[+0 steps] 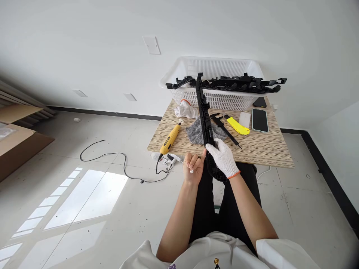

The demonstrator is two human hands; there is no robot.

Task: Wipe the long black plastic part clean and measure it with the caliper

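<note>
The gloved right hand point(223, 158) grasps the black plastic trim strip point(206, 119) across the near edge of the tabletop point(263, 151). Left hand point(193, 168): fingers curled, any grip indeterminable. Apparent step: two-handed handling; the next move calls for steady right-hand support.

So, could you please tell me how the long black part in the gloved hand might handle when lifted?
The long black part looks fairly stiff, showing no visible sag beyond the gloved right hand. It is probably light for its size, given its narrow, ribbed form. Its small projecting tabs might snap if knocked.
</note>
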